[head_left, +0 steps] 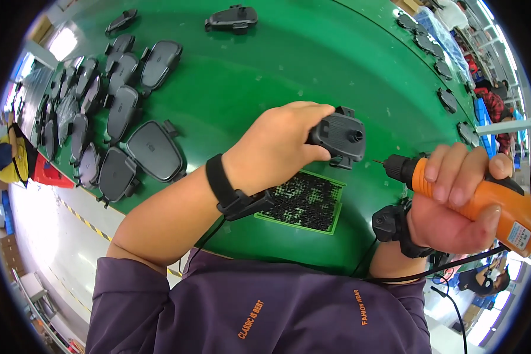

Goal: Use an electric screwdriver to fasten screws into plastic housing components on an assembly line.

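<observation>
My left hand [280,138] grips a black phone holder [347,137] above the green table, fingers and thumb around its left end. The holder's ribbed back with a round ball stud shows, and clamp arms stick out at its sides. In my right hand [454,203] is an orange electric screwdriver [484,203], fingers wrapped round its body. The bit points left toward the holder, with a gap between them. Below the holder, a shallow green tray [340,215] contains many small black screws [304,200].
Many black phone holders [155,150] lie grouped at the left of the green table [265,76]. Another holder [232,19] rests at the far edge. More holders [447,100] line the right side near blue bins [487,130]. A black cable [442,270] runs from the screwdriver.
</observation>
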Motion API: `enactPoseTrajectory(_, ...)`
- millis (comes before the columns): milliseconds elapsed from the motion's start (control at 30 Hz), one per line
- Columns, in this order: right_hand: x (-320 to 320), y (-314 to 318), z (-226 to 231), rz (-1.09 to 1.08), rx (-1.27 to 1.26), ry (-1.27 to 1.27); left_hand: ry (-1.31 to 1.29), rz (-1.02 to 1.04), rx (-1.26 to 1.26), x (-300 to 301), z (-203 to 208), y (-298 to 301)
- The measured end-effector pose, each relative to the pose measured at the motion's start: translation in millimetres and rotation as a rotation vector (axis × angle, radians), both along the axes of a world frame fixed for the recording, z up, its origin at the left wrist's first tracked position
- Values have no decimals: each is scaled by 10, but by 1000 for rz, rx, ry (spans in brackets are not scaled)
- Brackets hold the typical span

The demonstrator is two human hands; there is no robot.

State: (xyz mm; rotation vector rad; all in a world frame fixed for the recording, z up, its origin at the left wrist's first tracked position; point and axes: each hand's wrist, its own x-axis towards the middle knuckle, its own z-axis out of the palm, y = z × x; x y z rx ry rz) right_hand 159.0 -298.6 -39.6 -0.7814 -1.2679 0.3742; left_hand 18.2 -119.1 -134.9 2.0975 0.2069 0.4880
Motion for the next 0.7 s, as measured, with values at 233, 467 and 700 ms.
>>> enactPoseTrajectory(233,178,-175,99,0,-4,-167,70,50,-41,-114,75,-17)
enactPoseTrajectory(467,153,-279,204,-21,-155,-109,227,-263,337,-388,464,-164)
enactPoseTrajectory(700,28,-243,408,-82,-338,-37,145,-319,446,-443,60,-478)
